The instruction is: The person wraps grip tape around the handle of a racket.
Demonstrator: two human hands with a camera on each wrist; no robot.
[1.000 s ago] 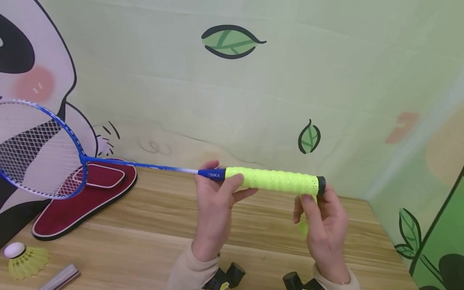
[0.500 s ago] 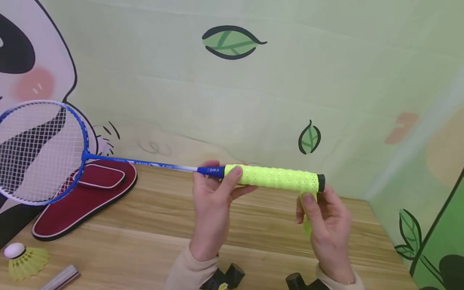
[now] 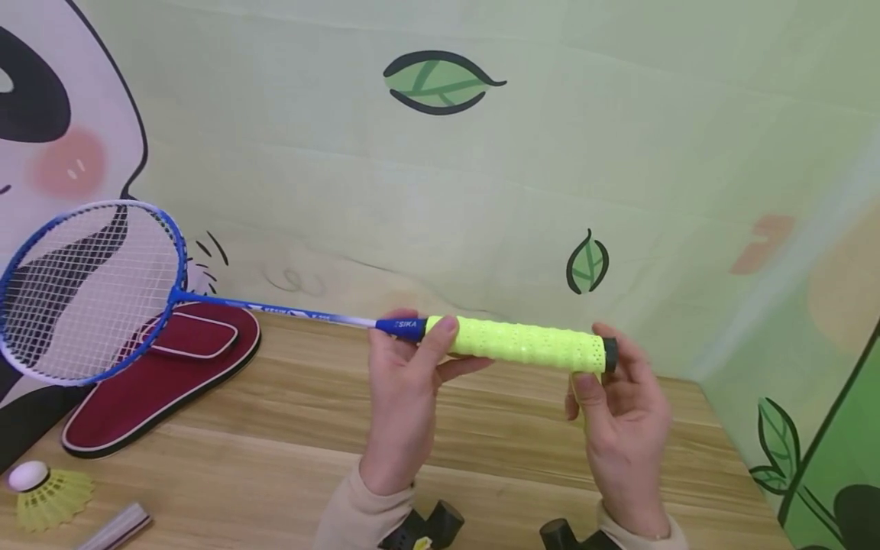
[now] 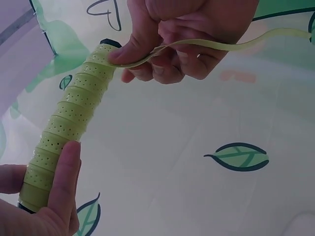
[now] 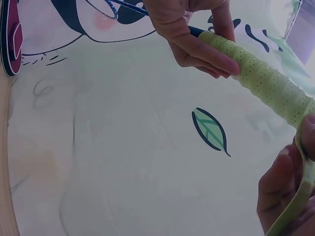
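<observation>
A blue and white badminton racket (image 3: 289,312) is held level above the table, its strung head to the left. Perforated neon-yellow grip tape (image 3: 525,342) wraps its handle from the blue cone to the black butt cap (image 3: 609,354). With thumb and fingers, my left hand (image 3: 402,412) grips the handle's upper end beside the cone. At the butt end, my right hand (image 3: 629,439) pinches the tape's loose strip between thumb and fingers. That strip (image 4: 216,45) trails past the right hand in the left wrist view; the head view mostly hides it.
A maroon racket cover (image 3: 131,393) with white piping lies at the table's left. In front of it are a yellow shuttlecock (image 3: 51,496) and a silvery strip-like object (image 3: 115,527), cut off by the frame. A printed cloth backdrop (image 3: 309,153) stands behind the wooden table (image 3: 275,473).
The racket has rolled about its shaft, and its strung head now shows rounder and farther right. My right hand stays by the butt; the tape tail below it has gone from the head view.
</observation>
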